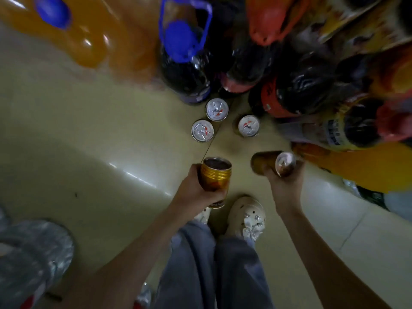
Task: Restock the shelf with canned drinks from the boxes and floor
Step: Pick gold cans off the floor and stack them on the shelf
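Left hand (196,188), fingers wrapped around an upright gold can (215,179); its label is hidden. Right hand (284,186) clasps a blurred can (274,163), long axis nearly horizontal, top rightward.

Views: one, head-worn, wide-angle.
Facing: steeply down at the floor (66,121), past the person's own legs and shoes.
Nearness: close; forearms enter from the bottom edge, large bottles (185,70) crowd the top.
Distortion: edges bend and blur.
Shared area: none, single view.

5 cans (216,109): 3 on floor (89,130), 2 in hands.
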Action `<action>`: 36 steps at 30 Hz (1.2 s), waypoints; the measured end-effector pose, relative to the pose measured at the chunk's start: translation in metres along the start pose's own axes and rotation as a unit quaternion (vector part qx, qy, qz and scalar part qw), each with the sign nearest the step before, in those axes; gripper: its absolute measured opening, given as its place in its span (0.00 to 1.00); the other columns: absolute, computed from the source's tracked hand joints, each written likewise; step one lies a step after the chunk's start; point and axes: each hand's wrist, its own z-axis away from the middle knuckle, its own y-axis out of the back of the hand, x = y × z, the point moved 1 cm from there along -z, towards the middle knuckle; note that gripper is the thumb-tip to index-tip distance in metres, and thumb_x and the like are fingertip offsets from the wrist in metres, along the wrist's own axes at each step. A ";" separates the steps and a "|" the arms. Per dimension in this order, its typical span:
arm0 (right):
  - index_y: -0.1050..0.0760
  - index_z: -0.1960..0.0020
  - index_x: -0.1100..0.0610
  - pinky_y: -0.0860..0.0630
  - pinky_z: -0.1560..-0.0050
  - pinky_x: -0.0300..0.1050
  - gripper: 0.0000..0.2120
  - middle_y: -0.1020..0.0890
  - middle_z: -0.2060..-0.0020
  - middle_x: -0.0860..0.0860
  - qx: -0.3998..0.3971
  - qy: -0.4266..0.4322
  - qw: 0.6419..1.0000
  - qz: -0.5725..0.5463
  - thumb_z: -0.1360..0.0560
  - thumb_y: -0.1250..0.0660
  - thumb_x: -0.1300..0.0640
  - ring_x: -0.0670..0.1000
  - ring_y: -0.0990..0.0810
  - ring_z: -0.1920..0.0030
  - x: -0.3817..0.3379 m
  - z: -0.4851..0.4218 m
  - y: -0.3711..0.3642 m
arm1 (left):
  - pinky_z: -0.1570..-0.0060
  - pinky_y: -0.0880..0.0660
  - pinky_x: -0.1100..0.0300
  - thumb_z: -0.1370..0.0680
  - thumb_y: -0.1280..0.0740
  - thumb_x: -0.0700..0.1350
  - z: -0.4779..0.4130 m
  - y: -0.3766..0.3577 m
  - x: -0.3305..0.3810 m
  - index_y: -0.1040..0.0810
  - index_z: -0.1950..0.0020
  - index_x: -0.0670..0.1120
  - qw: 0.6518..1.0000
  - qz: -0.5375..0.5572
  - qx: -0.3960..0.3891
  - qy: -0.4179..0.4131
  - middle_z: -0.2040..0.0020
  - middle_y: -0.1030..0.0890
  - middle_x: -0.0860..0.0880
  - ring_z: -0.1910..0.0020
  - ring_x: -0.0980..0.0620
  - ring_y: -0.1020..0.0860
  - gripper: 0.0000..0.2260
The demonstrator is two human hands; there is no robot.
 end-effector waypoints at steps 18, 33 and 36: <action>0.29 0.35 0.59 0.19 0.52 0.50 0.32 0.18 0.45 0.56 -0.284 0.087 0.892 -0.341 0.37 0.24 0.58 0.55 0.18 0.47 -0.470 0.330 0.288 | 0.58 0.26 0.68 0.37 0.25 0.46 0.458 0.123 0.406 0.27 0.47 0.52 0.962 0.082 -0.020 -0.258 0.57 0.17 0.58 0.57 0.64 0.19 0.21; 0.25 0.43 0.52 0.19 0.63 0.44 0.22 0.15 0.50 0.53 -0.284 0.319 0.808 -0.405 0.33 0.33 0.44 0.53 0.16 0.51 -0.736 0.476 0.407 | 0.44 0.23 0.53 0.40 0.24 0.55 0.659 0.181 0.627 0.26 0.41 0.56 0.854 -0.016 -0.030 -0.519 0.47 0.18 0.56 0.47 0.55 0.19 0.29; 0.25 0.40 0.53 0.19 0.61 0.46 0.36 0.16 0.47 0.54 -0.247 0.394 0.807 -0.363 0.42 0.24 0.37 0.55 0.17 0.49 -0.782 0.493 0.413 | 0.48 0.23 0.60 0.41 0.19 0.54 0.679 0.207 0.667 0.26 0.43 0.58 0.825 -0.025 -0.025 -0.564 0.48 0.18 0.58 0.48 0.60 0.20 0.30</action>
